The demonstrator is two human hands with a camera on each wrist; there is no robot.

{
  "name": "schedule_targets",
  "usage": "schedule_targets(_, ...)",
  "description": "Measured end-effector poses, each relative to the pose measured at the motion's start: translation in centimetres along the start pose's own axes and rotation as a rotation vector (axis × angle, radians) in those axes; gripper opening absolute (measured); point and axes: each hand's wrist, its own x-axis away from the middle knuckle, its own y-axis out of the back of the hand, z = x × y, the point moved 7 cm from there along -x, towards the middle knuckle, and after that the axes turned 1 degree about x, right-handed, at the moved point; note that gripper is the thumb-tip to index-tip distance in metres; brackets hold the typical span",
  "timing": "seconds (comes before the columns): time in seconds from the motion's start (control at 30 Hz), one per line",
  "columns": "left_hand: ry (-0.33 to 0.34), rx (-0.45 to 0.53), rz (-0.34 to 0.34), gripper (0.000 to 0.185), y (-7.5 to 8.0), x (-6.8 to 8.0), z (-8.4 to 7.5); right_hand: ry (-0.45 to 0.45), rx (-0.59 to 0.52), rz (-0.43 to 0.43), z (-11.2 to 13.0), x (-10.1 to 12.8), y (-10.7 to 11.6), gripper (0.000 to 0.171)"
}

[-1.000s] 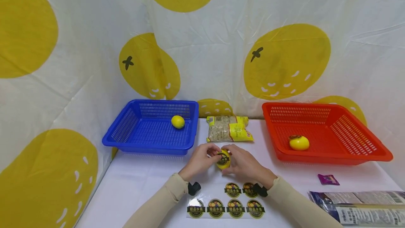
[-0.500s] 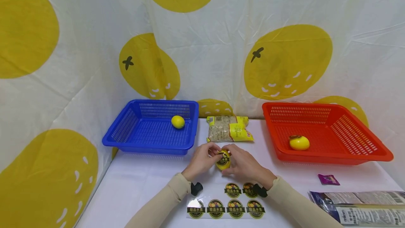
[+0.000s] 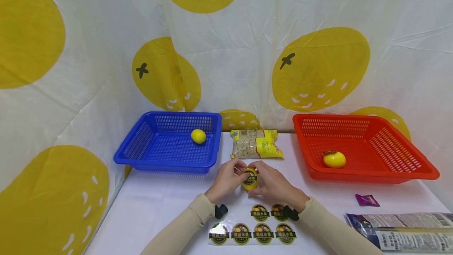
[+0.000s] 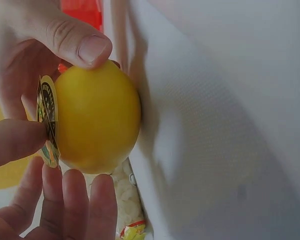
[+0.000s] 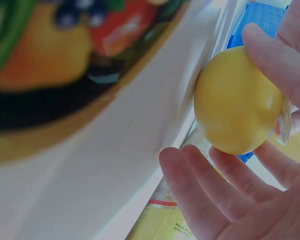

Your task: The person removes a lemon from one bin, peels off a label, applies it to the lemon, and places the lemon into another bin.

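A yellow lemon [image 3: 249,186] stands between both hands above the middle of the table, with a round black-and-gold fruit sticker [image 3: 250,177] on the side toward me. The right hand [image 3: 271,180] holds the lemon, its thumb below and its fingers behind in the head view. At the sticker is the left hand [image 3: 226,179], thumb on its face and fingers curled close beside the lemon. The left wrist view shows the sticker's [image 4: 51,105] edges standing off the lemon's [image 4: 100,117] skin. Below the hands lies a clear sheet of similar stickers [image 3: 242,233].
A blue basket [image 3: 164,166] with one lemon [image 3: 198,136] stands back left. A red basket [image 3: 357,176] at right holds a stickered lemon [image 3: 335,160]. Between them lies a yellow food bag [image 3: 256,146]. A purple packet [image 3: 367,200] and silver-blue packaging [image 3: 414,231] lie front right.
The left wrist and forearm have shifted slightly to the right, and the left thumb has moved slightly over the sticker. The right hand stays on the lemon.
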Motion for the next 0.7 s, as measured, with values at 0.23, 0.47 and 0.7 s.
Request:
schedule_targets(0.23,0.027,-0.027,-0.03,0.026,0.18,0.47,-0.15,0.016,0.009,-0.013,0.01,0.04,0.05,0.076)
schedule_targets(0.47,0.033,-0.011,-0.021,0.025,-0.02,0.61,0.08,0.032,-0.003,-0.012,-0.02,0.06,0.02,0.076)
schedule_targets(0.7,0.077,0.019,0.024,0.036,-0.16,0.99,0.74,0.038,-0.015,-0.002,-0.2,0.03,0.09,0.077)
